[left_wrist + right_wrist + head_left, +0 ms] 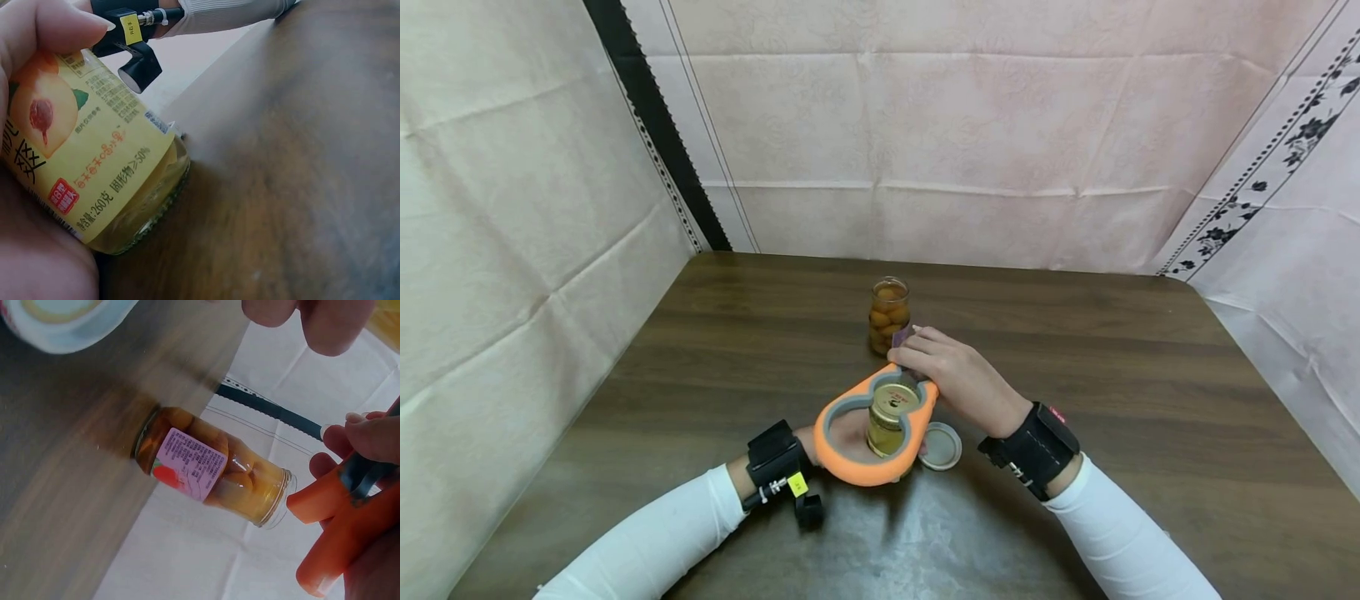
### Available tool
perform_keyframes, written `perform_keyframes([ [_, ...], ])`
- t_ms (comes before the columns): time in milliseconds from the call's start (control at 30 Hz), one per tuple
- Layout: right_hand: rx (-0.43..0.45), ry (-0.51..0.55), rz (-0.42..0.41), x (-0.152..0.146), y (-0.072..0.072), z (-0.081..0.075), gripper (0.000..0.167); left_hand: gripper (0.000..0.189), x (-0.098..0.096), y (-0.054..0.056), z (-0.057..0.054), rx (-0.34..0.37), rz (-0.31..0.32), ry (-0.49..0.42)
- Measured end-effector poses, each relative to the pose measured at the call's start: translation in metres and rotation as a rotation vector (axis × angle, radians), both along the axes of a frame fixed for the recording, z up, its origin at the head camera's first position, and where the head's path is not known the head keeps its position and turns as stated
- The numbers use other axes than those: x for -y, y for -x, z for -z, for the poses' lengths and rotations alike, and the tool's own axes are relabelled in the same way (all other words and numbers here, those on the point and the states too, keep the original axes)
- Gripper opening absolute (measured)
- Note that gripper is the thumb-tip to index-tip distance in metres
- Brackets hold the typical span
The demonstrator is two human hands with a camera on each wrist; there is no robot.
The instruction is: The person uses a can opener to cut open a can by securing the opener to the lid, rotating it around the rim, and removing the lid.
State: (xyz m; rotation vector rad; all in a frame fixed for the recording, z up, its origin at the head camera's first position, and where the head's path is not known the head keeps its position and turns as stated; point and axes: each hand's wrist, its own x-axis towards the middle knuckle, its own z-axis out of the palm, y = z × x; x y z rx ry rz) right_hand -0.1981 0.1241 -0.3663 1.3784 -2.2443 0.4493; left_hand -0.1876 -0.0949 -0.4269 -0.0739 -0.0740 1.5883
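My left hand [848, 433] grips a glass jar [94, 150] with a yellow peach label and a gold lid [895, 402], tilted in the left wrist view. An orange jar opener [861, 475] with grey inner edges surrounds the lid in the head view; how tightly it fits cannot be told. My right hand [958, 375] holds the opener by its handle ends, whose orange tips [319, 500] show in the right wrist view. Just beyond stands a lidless glass jar [244, 481] of round fruit with a purple label.
A loose pale lid [942, 447] lies on the brown wooden table [1075, 333], right of the held jar. Light cloth hangs [962, 125] behind the table and along both sides.
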Motion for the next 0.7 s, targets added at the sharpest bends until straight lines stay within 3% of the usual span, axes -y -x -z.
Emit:
perform_keyframes([
  [100, 0.032, 0.009, -0.006, 0.0, 0.0, 0.0, 0.032, 0.057, 0.0, 0.002, 0.003, -0.1, -0.016, -0.008],
  [200, 0.055, 0.017, -0.009, 0.0, -0.001, -0.001, 0.034, 0.058, 0.001, 0.003, 0.003, -0.111, -0.004, -0.029],
  [267, 0.068, 0.018, -0.008, 0.0, -0.001, -0.001, 0.033, 0.055, 0.001, 0.003, 0.005, -0.179, -0.007, -0.036],
  [333, 0.082, 0.021, -0.008, 0.0, -0.001, 0.0, 0.032, 0.043, 0.001, 0.005, 0.01, -0.404, -0.057, -0.035],
  [367, 0.089, 0.021, -0.008, 0.0, -0.001, 0.0, 0.031, 0.039, 0.001, 0.006, 0.012, -0.574, -0.093, -0.021],
  [467, 0.116, 0.026, -0.014, 0.0, -0.002, 0.0, 0.028, 0.039, 0.002, 0.008, 0.018, -1.218, -0.252, 0.058],
  [500, 0.123, 0.027, -0.016, -0.001, -0.002, 0.0, 0.027, 0.041, 0.002, 0.009, 0.019, -1.358, -0.288, 0.086],
  [600, 0.138, 0.023, -0.025, -0.002, -0.003, 0.0, 0.024, 0.048, 0.002, 0.01, 0.021, -1.548, -0.338, 0.124],
  [700, 0.15, 0.02, -0.032, -0.003, -0.003, 0.0, 0.022, 0.055, 0.003, 0.01, 0.022, -1.616, -0.368, 0.142],
])
